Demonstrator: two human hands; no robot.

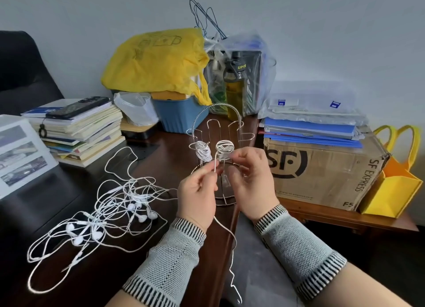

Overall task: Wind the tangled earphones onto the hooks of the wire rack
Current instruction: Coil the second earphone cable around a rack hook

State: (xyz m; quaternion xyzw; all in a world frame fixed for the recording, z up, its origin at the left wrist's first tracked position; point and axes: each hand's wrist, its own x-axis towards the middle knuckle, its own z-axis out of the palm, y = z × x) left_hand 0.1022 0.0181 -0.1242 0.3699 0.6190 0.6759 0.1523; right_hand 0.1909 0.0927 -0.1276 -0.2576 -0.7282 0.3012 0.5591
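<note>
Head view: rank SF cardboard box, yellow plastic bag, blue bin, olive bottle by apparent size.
1. SF cardboard box
2. yellow plastic bag; not far behind, and farther from the camera
3. blue bin, partly covered
4. olive bottle

At right of the frame, the cardboard box (322, 168) shows a large "SF" logo on its front and "SF EXPRESS" down its side. The bottle (234, 88) at upper centre reads "UP-T", cut off.

Tangled earphones (110, 212) obstruct near-left desk (188, 143); books (80, 131) far left, blue bin (181, 115) behind wire rack (220, 131), cardboard box (322, 168) right; open gap beyond desk's near edge
</note>
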